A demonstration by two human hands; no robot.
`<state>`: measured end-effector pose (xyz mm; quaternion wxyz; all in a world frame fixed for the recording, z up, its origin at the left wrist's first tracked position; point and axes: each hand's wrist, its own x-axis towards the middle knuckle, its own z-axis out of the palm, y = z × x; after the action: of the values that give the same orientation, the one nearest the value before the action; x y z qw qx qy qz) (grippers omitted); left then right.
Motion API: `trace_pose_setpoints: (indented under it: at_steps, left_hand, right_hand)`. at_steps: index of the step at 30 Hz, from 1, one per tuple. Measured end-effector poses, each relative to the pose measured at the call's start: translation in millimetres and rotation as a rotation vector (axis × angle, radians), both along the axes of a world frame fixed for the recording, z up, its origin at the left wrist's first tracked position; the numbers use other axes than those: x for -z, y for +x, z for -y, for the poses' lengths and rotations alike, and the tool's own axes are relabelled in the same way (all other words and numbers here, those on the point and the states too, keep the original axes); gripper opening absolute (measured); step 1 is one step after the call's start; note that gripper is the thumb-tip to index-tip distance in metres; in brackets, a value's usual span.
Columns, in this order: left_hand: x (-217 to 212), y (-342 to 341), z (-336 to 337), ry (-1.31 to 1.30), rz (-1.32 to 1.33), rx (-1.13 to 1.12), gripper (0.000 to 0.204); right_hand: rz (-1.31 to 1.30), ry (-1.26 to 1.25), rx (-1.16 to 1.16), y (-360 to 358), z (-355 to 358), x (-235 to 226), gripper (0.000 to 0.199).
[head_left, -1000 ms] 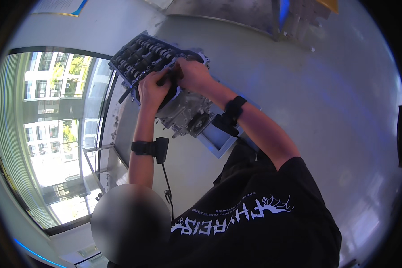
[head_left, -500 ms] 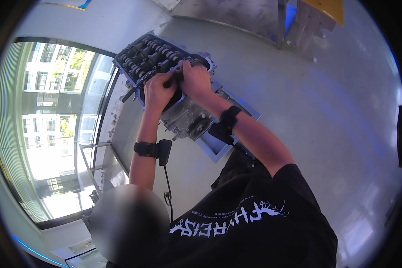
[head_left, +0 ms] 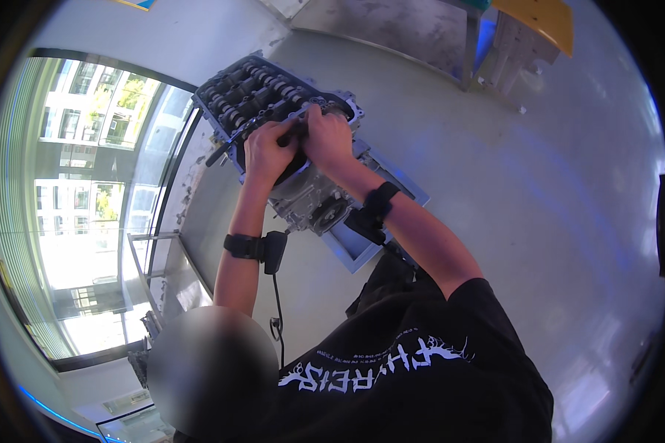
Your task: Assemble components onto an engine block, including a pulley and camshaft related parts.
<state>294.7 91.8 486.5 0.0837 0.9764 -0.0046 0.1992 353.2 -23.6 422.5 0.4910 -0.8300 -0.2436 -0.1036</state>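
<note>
A car engine [head_left: 255,92] with its top uncovered stands ahead of me, rows of camshaft lobes showing. Over its near end, my left hand [head_left: 268,153] and my right hand [head_left: 327,140] are close together, fingers curled in. Between them is a small dark part [head_left: 297,131], mostly covered by my fingers; its kind cannot be made out. A tool with a dark handle [head_left: 218,153] sticks out past the engine's left edge, beside my left hand. Its other end runs behind that hand. Below my wrists, a round pulley [head_left: 329,214] shows on the engine's front.
Under the engine lies a blue-grey metal tray frame [head_left: 355,251]. A metal table [head_left: 391,33] and a yellow-topped stand [head_left: 536,22] are at the far side. Windows [head_left: 89,199] fill the left, with a metal frame [head_left: 174,258] nearby. A cable [head_left: 278,310] hangs from my left forearm's strap.
The view has shifted slightly, so the engine sits a little lower and further right. Both hands stay at the same end of the engine, with their fingers changed only slightly.
</note>
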Motion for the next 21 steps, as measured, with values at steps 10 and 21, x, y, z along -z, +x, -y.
trace_pose_setpoints:
  at_steps: [10, 21]
  left_hand:
    - [-2.5, -0.7, 1.6, -0.002, -0.011, -0.025, 0.033]
    - [-2.9, -1.4, 0.8, -0.023, -0.007, -0.023, 0.034]
  right_hand:
    - [0.017, 0.085, 0.041, -1.8, -1.3, 5.0, 0.03]
    - [-0.028, 0.162, 0.015, -2.6, -1.8, 11.0, 0.028]
